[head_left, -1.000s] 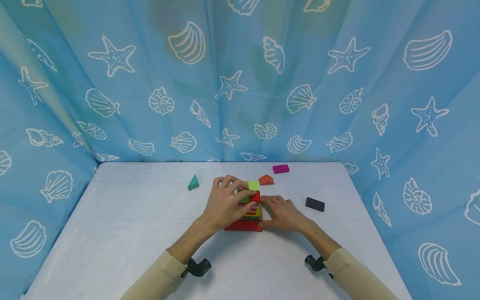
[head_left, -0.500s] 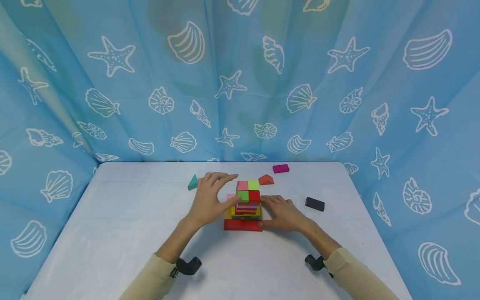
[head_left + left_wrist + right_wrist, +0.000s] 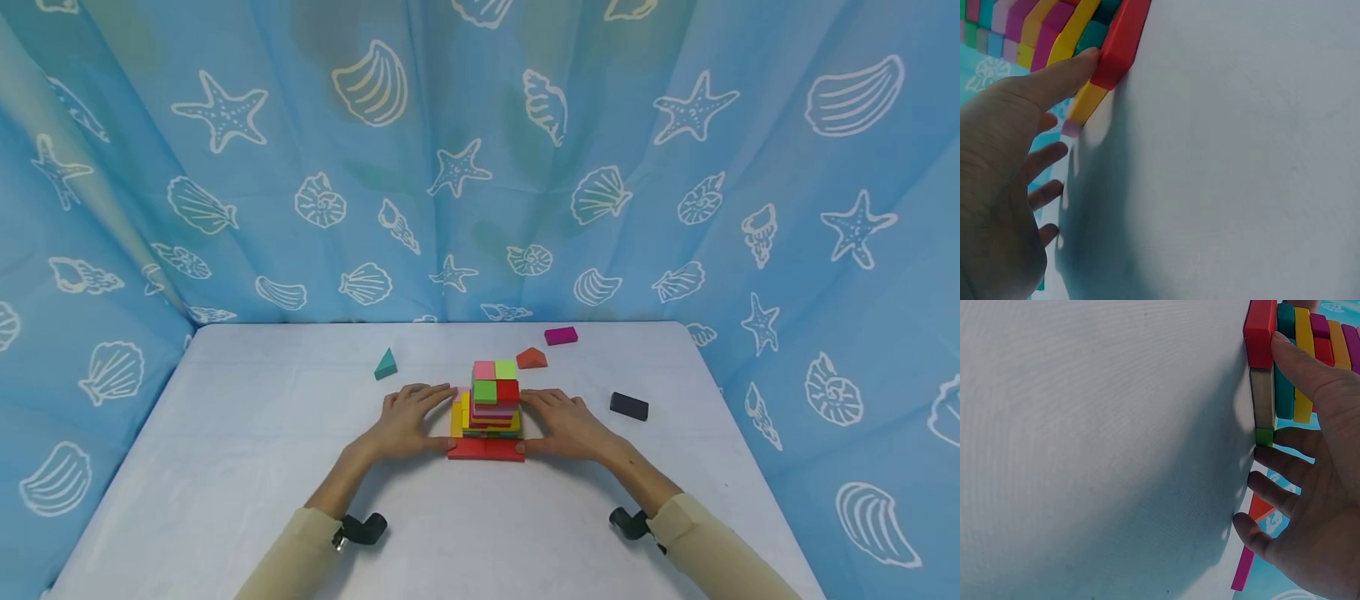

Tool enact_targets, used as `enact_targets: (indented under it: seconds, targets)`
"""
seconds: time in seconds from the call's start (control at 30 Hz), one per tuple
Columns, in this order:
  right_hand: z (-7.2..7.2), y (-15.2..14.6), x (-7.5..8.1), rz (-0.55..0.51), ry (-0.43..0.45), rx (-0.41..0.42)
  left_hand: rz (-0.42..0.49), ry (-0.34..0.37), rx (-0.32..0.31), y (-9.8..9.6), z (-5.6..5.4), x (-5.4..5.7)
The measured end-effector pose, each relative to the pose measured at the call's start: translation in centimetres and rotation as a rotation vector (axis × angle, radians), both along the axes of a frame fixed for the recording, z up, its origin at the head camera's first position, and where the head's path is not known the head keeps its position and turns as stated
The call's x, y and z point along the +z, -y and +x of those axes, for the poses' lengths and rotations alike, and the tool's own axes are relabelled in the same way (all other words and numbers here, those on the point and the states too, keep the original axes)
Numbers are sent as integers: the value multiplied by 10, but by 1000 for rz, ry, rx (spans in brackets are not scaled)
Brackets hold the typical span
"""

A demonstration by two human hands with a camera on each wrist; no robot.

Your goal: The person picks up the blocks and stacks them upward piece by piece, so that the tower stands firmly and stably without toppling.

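A tower of colored blocks (image 3: 486, 412) stands mid-table, with pink, lime, green and red cubes on top and red blocks (image 3: 486, 449) along the front of its base. My left hand (image 3: 405, 427) lies at the tower's left side; its thumb touches the end of the red front (image 3: 1119, 59), and its other fingers are extended apart behind. On the right side, my right hand (image 3: 566, 427) has its thumb against the red block (image 3: 1261, 344). Its forefinger reaches along the base beside a small green block (image 3: 1264, 437). The tower's rear is hidden in the head view.
Loose blocks lie around: a teal triangle (image 3: 386, 365) back left, an orange-red piece (image 3: 532, 358) behind the tower, a magenta block (image 3: 561, 336) near the far edge and a black block (image 3: 629, 406) to the right. A blue shell-patterned curtain (image 3: 480, 208) hangs behind the white table (image 3: 247, 467).
My left hand has come off the tower's top cubes, moved left and then down to the base's left side. The right hand has stayed at the right side. The tower still stands.
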State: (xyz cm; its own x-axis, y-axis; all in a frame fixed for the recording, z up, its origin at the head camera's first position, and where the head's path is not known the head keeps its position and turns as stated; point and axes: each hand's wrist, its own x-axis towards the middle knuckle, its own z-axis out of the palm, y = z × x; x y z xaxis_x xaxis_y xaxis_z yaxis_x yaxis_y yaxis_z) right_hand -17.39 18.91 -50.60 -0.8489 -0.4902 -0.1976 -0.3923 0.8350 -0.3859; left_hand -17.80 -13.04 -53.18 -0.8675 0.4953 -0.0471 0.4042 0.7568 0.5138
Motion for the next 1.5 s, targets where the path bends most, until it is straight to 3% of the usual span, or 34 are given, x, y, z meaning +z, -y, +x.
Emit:
enact_targets:
  seconds: [0.13, 0.4, 0.57, 0.67, 0.83, 0.97, 1.1, 1.23, 1.5]
  targets:
    - [-1, 0, 0, 1, -10, -5, 37, -17, -25, -1, 1, 1]
    - [-7, -10, 7, 3, -3, -80, 10, -18, -25, 0, 2, 1]
    - [-20, -58, 27, -2, -25, -160, 13, -24, -19, 1, 3, -1]
    - [-26, -97, 34, -16, 6, -197, 21, -19, -18, 1, 4, -1]
    - [-32, -147, 22, -47, 107, -243, 25, -9, -16, 1, 4, 0]
    - [-34, -162, 7, -78, 120, -259, 16, -2, -22, 1, 4, -1]
    - [-36, -155, 4, -102, 80, -272, 22, -14, -29, 1, 2, -2]
    - [-36, -130, 15, -162, 8, -234, 19, -17, -36, 1, 2, -4]
    - [-29, -43, 74, -368, -120, -113, 17, -19, -22, 2, 2, -5]
